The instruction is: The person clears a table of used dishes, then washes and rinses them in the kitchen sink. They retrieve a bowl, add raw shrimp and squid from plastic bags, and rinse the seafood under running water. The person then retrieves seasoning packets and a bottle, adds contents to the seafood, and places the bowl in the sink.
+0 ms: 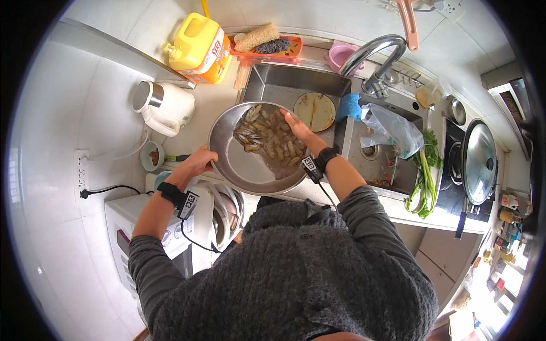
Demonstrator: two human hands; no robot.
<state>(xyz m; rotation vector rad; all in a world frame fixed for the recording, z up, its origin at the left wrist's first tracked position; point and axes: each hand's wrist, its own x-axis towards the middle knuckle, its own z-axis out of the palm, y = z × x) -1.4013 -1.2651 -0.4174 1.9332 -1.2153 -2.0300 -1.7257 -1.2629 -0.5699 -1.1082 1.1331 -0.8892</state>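
Note:
A round stainless steel basin (pixel 251 170) is held over the near left edge of the sink. Water and many brownish, elongated shellfish (pixel 268 136), which look like razor clams, gather on its right side, so the basin seems tilted that way. My left hand (pixel 200 161) grips the rim at the left, thumb on top. At the opposite side, my right hand (pixel 300 130) lies over the rim, its fingertips above the shellfish; its underside is hidden. Behind the basin, a round, stained, pale board or lid (pixel 315 111) rests in the left sink bowl (pixel 277 81).
A chrome faucet (pixel 375 59) arches above the sink. The right sink bowl (pixel 358 166) has a plastic bag (pixel 394 130) and food scraps; green celery-like stalks (pixel 422 183) lie beside it. An electric kettle (pixel 164 106) and detergent jug (pixel 200 49) stand left. A lidded pan (pixel 478 162) sits right.

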